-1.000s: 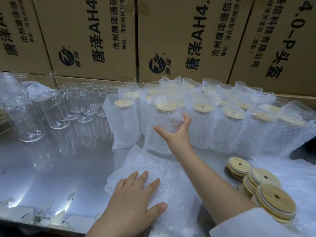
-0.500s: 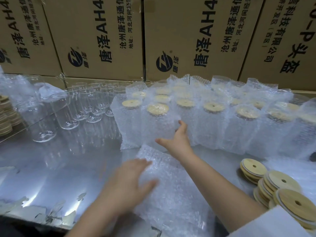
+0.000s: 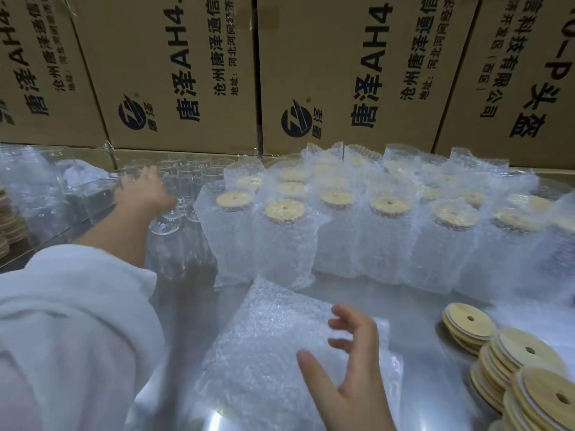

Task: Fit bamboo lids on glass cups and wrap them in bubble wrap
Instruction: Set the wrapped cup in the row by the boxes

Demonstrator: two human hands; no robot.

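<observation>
tan bamboo lids (image 3: 525, 349); clear dimpled bubble wrap (image 3: 264, 343); brown cartons (image 3: 183, 73), black print; white sleeve (image 3: 71, 321).

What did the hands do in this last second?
The left hand left the bubble wrap sheet and reached to the bare glass cups. The right hand came off the wrapped cups and drew back over the sheet, fingers spread. Wrapped cups and lids stayed put.

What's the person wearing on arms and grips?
Left grip and right grip are bare: no gloves, rings or watch seen. The left arm has a loose white sleeve ending at the forearm. No sleeve shows on the right side.
</observation>
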